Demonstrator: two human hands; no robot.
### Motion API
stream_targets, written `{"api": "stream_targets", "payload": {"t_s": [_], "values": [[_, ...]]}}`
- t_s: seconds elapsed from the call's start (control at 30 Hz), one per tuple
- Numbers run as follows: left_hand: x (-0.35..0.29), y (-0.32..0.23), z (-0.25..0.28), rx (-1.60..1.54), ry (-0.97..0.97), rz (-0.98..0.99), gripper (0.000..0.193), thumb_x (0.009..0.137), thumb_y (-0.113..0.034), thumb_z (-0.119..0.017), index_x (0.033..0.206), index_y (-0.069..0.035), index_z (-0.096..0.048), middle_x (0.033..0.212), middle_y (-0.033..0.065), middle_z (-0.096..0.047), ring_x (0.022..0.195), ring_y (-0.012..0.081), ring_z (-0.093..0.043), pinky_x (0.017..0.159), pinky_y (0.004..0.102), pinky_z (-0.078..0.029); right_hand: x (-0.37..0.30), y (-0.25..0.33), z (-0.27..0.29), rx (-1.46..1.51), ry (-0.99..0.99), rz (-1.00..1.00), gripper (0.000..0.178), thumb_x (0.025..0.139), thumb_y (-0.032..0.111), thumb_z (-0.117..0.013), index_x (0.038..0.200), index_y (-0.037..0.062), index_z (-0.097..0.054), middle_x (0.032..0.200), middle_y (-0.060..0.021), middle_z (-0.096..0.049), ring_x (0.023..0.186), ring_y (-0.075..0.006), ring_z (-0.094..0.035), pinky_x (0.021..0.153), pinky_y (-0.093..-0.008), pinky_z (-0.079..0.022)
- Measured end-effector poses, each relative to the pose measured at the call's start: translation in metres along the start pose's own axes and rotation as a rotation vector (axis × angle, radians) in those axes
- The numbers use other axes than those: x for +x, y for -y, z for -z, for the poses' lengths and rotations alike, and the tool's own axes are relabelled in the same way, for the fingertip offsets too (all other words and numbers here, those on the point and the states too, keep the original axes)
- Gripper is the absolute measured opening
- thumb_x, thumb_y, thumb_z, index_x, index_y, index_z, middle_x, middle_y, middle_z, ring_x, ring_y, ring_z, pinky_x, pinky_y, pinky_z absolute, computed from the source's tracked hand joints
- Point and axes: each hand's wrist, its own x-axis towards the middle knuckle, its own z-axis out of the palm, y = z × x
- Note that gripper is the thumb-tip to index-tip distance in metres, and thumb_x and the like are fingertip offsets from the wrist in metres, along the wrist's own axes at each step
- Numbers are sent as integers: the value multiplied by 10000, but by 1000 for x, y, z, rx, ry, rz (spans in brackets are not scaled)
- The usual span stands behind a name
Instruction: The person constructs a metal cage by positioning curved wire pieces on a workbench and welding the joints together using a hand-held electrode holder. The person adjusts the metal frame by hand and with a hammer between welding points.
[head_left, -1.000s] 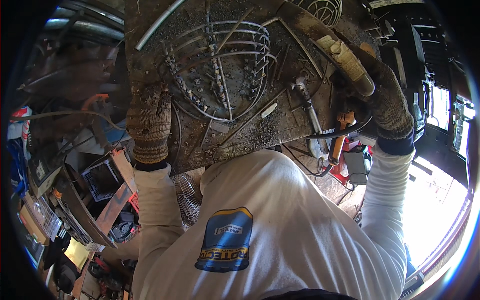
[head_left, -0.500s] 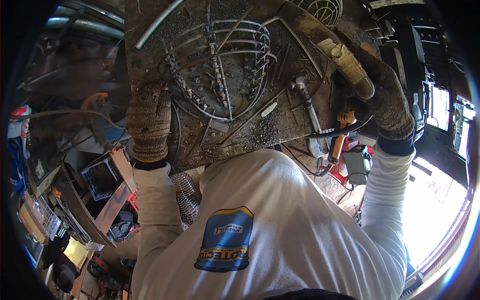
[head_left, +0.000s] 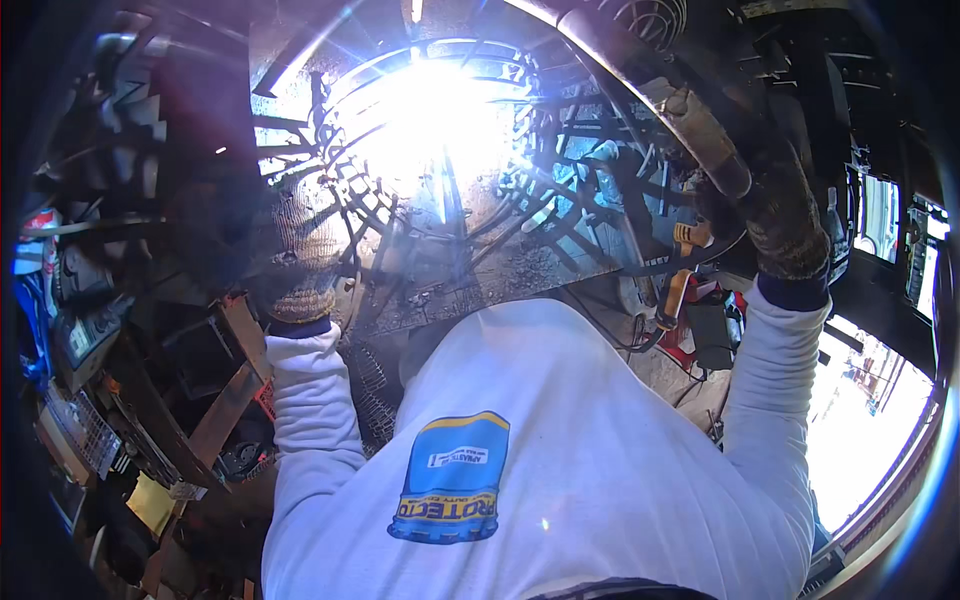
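Observation:
A glaring white welding arc (head_left: 440,110) burns over the round wire frame (head_left: 490,235) on the dark metal table (head_left: 430,312), washing out the frame's middle. My left hand (head_left: 300,235), in a knitted glove, lies at the table's left edge beside the frame; its fingertips are lost in shadow. My right hand (head_left: 785,215), also gloved, is closed at the lower end of a curved, tape-wrapped handle (head_left: 700,135). That handle arcs up and left towards the top edge, and its working end cannot be made out. Most right-hand fingers are hidden behind it.
A yellow-and-black power tool (head_left: 682,270) hangs at the table's right front edge, with a dark cable around it. Another round wire piece (head_left: 650,20) lies at the back right. Crates and scrap (head_left: 200,350) crowd the left side. Loose rods lie around the frame.
The arc has lit up over the frame, throwing hard shadows and darkening the surroundings. Both hands and the curved handle stay nearly where they were.

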Motion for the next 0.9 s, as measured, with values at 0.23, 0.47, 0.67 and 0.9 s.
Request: {"api": "stream_targets", "payload": {"t_s": [0.23, 0.47, 0.67, 0.9], "values": [[2, 0, 2, -11, -19, -3, 309, 940, -276, -654, 1210, -127, -667, 1180, 89, -683, 1042, 280, -665, 898, 400, -555, -8, -24, 0, -204, -8, 176, 412, 866, 283, -780, 1175, 44, -649, 1049, -125, -668, 908, -249, -680, 765, -338, -577], [8, -4, 6, -14, -37, -24, 307, 934, -246, -668, 1213, -118, -665, 1211, 85, -672, 1081, 277, -653, 930, 398, -544, -9, 3, 8, -456, -6, 85, 357, 907, 170, -716, 1239, 84, -615, 1048, -138, -658, 909, -300, -675, 771, -370, -581], [-1, 0, 1, 1, -53, -18, 308, 928, -220, -680, 1215, -110, -664, 1237, 82, -663, 1114, 274, -643, 957, 395, -535, 5, 20, 13, 309, -17, -101, 426, 900, 228, -724, 1271, 63, -594, 1057, -129, -666, 927, -273, -669, 793, -357, -566], [6, -2, -10, -22, -109, -45, 310, 922, -190, -693, 1218, -101, -662, 1267, 78, -652, 1152, 270, -631, 989, 393, -525, 20, 43, 14, 694, 123, -202, 516, 891, 295, -733, 1308, 40, -569, 1068, -119, -676, 948, -241, -662, 818, -342, -548]]}}
